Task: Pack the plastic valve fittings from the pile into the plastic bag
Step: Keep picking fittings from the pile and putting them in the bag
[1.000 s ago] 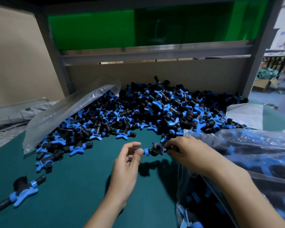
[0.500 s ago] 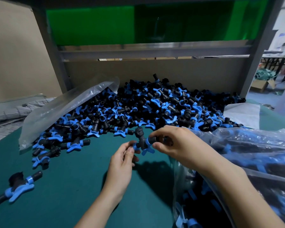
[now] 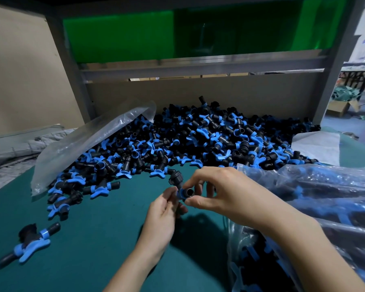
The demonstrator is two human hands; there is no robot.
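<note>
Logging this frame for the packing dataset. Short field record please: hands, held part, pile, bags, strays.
left hand: pinches held fitting from the lower left
right hand: pinches held fitting between thumb and forefinger
held fitting: black and blue, above green mat, one open end toward camera
pile: black and blue fittings heaped against back board
plastic bag: right of hands, holds fittings
empty bag: clear, lies over pile's left edge
stray fitting: alone on mat, near left
</note>
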